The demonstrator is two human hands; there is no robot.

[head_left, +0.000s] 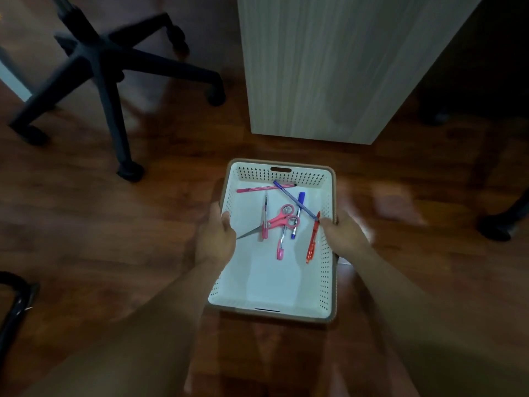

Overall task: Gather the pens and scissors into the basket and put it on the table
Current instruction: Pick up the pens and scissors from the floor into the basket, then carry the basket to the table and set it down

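From the head view, I have the white basket (282, 285) gripped on both long sides, above a dark wooden floor (114, 239). My left hand (216, 239) is clamped on the left wall, thumb hooked over the rim to the inside and the other fingers hidden outside it. My right hand (343, 232) is closed over the right rim the same way, though blur softens its outline.

Between my two thumbs lies the load: pink-handled scissors (279, 220), blade tips pointing at my left thumb, a red pen (312, 240) just inside my right thumb, a purple pen (296, 199) crossing a blue marker (297, 214), a clear pink-capped pen (281, 242), another pen (265, 219) under the scissors, and a pink pen (264, 188) beyond my fingertips by the far wall.

I judge the basket light and fairly stiff, a perforated plastic that may flex slightly. The contents are loose and will slide if I tip it, so I'd keep it level. The mid-wall grip suits; the far handle slot (280, 169) is the alternative. A pale cabinet panel (329, 67) stands beyond my fingers, an office chair base (108, 67) off past my left hand. I can't see the tabletop.
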